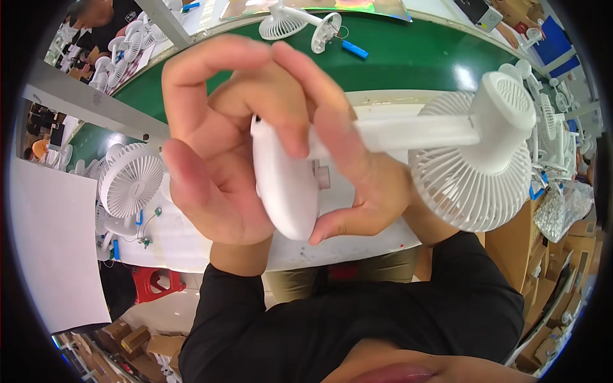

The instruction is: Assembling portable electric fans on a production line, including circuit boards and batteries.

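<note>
Held up in front of me is a white desk fan, lying sideways. Its rounded base sits between my hands, and its stem runs right to the caged fan head. Against the flat side of the base rests the palm of my left hand, its fingers bent over the upper edge and its thumb standing away. My right hand grips the base from the right, with the thumb at its lower edge and the fingers across the stem end. A small knob sticks out of the base near my right palm.
At the left stands another white fan, near small circuit boards with wires. On the green bench lie fan parts and a blue cylinder. More fans crowd the right side. Below left is a red stool.
</note>
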`<action>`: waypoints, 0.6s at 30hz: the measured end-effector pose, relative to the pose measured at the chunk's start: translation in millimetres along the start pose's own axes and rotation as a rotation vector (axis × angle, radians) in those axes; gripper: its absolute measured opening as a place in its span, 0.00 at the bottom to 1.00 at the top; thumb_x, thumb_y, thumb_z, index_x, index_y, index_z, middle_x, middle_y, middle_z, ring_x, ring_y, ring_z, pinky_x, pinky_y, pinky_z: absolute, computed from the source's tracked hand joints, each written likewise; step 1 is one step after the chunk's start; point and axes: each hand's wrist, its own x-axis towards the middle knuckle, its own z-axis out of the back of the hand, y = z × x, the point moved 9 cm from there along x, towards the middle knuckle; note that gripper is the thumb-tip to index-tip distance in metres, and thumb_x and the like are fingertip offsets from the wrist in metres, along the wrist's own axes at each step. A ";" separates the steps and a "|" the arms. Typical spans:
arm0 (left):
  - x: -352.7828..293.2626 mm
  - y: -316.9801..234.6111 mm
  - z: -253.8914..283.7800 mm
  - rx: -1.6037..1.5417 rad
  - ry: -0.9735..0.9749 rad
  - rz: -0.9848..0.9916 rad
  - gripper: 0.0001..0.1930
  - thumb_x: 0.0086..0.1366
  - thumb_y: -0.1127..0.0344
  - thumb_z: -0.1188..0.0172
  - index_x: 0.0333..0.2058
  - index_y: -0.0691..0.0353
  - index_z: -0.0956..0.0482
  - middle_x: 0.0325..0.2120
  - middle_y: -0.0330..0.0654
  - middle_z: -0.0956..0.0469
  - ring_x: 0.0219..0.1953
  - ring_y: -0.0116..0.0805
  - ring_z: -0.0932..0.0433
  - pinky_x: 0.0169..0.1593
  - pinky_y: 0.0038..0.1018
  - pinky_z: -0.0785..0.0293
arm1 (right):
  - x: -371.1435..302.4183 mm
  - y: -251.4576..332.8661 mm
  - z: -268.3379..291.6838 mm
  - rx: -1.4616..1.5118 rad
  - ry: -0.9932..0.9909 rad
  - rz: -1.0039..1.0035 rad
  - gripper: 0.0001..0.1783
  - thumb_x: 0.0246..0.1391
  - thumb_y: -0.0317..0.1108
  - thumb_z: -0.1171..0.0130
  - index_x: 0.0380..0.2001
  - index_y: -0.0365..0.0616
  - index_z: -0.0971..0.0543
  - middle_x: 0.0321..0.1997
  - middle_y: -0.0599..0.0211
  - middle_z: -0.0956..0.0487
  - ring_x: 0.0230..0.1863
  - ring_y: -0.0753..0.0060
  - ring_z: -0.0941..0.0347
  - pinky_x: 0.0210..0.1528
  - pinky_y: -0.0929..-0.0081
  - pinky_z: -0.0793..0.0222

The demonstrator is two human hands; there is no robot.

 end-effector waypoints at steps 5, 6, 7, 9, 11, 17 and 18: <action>-1.0 -4.5 13.2 0.081 0.049 -0.031 0.23 0.70 0.49 0.65 0.49 0.63 0.33 0.15 0.34 0.36 0.28 0.29 0.41 0.42 0.28 0.42 | -5.8 3.9 -9.1 -0.074 -0.056 -0.128 0.60 0.42 0.38 0.27 0.73 0.45 0.52 0.76 0.49 0.48 0.72 0.41 0.47 0.70 0.54 0.50; -0.7 -7.1 21.7 0.142 0.022 -0.036 0.23 0.71 0.50 0.62 0.50 0.65 0.34 0.18 0.37 0.32 0.28 0.29 0.38 0.39 0.27 0.41 | -5.1 6.6 -9.6 -0.087 -0.053 -0.124 0.60 0.42 0.38 0.27 0.73 0.45 0.52 0.76 0.49 0.48 0.72 0.41 0.47 0.70 0.54 0.50; 0.6 -9.8 28.8 0.202 -0.006 -0.041 0.23 0.71 0.51 0.60 0.51 0.67 0.36 0.20 0.40 0.28 0.28 0.30 0.35 0.36 0.25 0.39 | -5.6 1.9 -10.4 -0.117 -0.039 -0.207 0.57 0.42 0.36 0.29 0.72 0.44 0.49 0.73 0.49 0.44 0.69 0.43 0.44 0.69 0.55 0.46; 8.9 2.4 38.0 0.106 -0.127 0.013 0.21 0.70 0.54 0.59 0.51 0.67 0.36 0.20 0.40 0.28 0.28 0.30 0.35 0.38 0.26 0.39 | -12.5 -8.9 -4.9 -0.204 -0.021 -0.390 0.50 0.43 0.32 0.32 0.70 0.43 0.44 0.68 0.49 0.37 0.65 0.46 0.37 0.65 0.58 0.40; 14.5 12.8 42.7 0.024 -0.249 0.075 0.20 0.69 0.56 0.57 0.51 0.66 0.36 0.20 0.40 0.28 0.28 0.31 0.34 0.40 0.26 0.38 | -14.8 -13.2 17.3 -0.299 -0.210 -0.409 0.43 0.45 0.28 0.35 0.67 0.43 0.38 0.61 0.50 0.29 0.56 0.51 0.29 0.58 0.63 0.32; 25.0 28.3 39.2 -0.161 -0.224 0.161 0.13 0.67 0.63 0.55 0.45 0.64 0.31 0.23 0.40 0.31 0.32 0.33 0.34 0.48 0.31 0.37 | -58.4 -72.6 147.2 0.001 -0.845 -0.550 0.35 0.47 0.23 0.35 0.60 0.36 0.33 0.53 0.52 0.24 0.50 0.56 0.24 0.52 0.66 0.26; 26.6 29.0 44.8 -0.154 -0.180 0.194 0.12 0.67 0.64 0.55 0.44 0.65 0.30 0.22 0.39 0.31 0.31 0.32 0.34 0.48 0.29 0.36 | -62.3 -78.7 162.5 -0.005 -0.855 -0.545 0.35 0.47 0.23 0.35 0.60 0.36 0.33 0.53 0.52 0.24 0.50 0.56 0.24 0.52 0.66 0.26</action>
